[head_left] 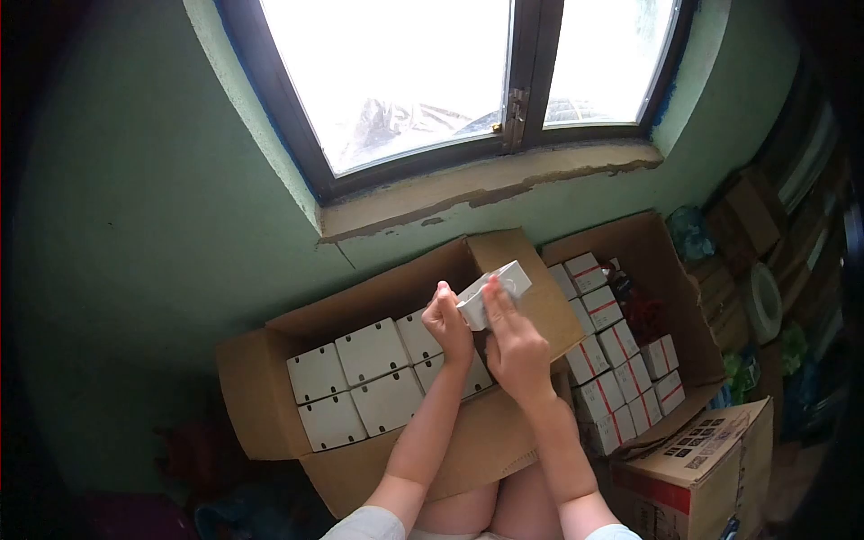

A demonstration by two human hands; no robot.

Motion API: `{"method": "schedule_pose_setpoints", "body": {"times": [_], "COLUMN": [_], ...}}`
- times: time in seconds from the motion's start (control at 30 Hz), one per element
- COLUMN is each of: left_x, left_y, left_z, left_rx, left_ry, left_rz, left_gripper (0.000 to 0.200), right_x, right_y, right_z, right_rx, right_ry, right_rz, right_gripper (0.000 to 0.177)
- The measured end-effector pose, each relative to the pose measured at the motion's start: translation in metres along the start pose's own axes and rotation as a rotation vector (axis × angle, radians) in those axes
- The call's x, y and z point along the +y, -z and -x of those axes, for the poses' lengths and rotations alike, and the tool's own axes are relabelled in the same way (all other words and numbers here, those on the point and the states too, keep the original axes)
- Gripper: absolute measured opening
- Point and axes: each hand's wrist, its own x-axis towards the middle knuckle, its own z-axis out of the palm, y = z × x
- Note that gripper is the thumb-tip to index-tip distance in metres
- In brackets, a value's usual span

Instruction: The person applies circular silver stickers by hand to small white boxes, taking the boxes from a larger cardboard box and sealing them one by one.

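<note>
A small white box [477, 312] is held up between both hands, above the open flap of a cardboard carton [486, 441]. My left hand [448, 322] is closed at the box's left end, thumb pointing up. On its right side my right hand [515, 346] presses its fingers against the box, slightly blurred by motion. Inside the carton below, several white boxes [371, 353] stand in two rows, partly hidden by my forearms.
To the right, a second carton [697, 315] holds several white boxes with red stripes [619, 342]. A printed carton [693, 450] stands at the lower right. Behind are a green wall [162, 225] and a window sill [486, 184].
</note>
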Motion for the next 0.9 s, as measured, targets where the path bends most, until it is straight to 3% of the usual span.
{"method": "schedule_pose_setpoints", "body": {"times": [0.1,0.27,0.37,0.43,0.5,0.7,0.77,0.9], "left_x": [0.004,0.003,0.019,0.011,0.008,0.009,0.007,0.007], "left_y": [0.004,-0.001,-0.01,-0.008,-0.008,-0.009,-0.01,-0.009], "left_z": [-0.003,-0.002,0.005,0.007,0.006,0.011,0.01,0.01], "left_rx": [-0.035,-0.081,-0.057,-0.057,-0.055,-0.13,-0.113,-0.086], "left_ry": [0.059,-0.105,0.061,0.073,0.079,0.08,0.093,0.101], "left_rz": [0.048,0.092,0.214,0.206,0.194,0.186,0.201,0.178], "left_gripper": [0.05,0.052,0.053,0.053,0.054,0.05,0.05,0.049], "right_x": [0.002,0.022,0.009,-0.003,-0.004,0.018,0.008,-0.012], "right_y": [0.007,0.029,0.032,0.028,0.028,0.038,0.035,0.034], "right_z": [0.005,-0.014,-0.006,0.009,0.011,-0.001,0.004,0.017], "right_rx": [-0.076,0.019,0.002,-0.148,-0.152,-0.014,0.02,-0.132], "right_ry": [0.094,0.019,0.039,0.159,0.19,-0.047,-0.043,0.062], "right_rz": [0.018,0.135,0.161,0.191,0.194,0.26,0.234,0.116], "right_gripper": [0.074,0.072,0.07,0.07,0.073,0.076,0.076,0.071]}}
